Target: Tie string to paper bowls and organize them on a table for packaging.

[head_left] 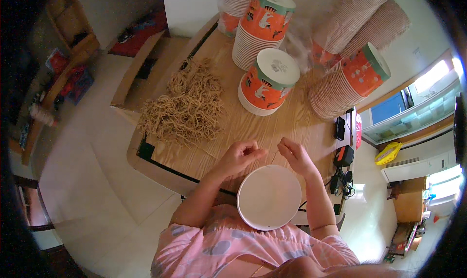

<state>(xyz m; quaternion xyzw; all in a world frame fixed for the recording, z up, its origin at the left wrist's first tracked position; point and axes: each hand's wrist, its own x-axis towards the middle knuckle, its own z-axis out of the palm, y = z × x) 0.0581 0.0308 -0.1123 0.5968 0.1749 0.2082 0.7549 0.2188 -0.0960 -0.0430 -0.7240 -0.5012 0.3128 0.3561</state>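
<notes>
A white paper bucket rests at my lap against the table's near edge, its open mouth facing up. Just beyond its rim, to the left, my left hand is closed in a pinch; what it grips is too small to make out. My right hand pinches above the rim's right side, and a faint thin cord shows by its fingertips. A tangled heap of tan paper cords lies on the table to the left. Straight ahead, a short stack of orange-and-green printed paper buckets stands upside down.
Taller nested bucket stacks stand behind, and another leans at the right. Plastic-wrapped stacks lie at the back. An orange-and-black device and a black cable line the wooden table's right edge. A cardboard box adjoins the left.
</notes>
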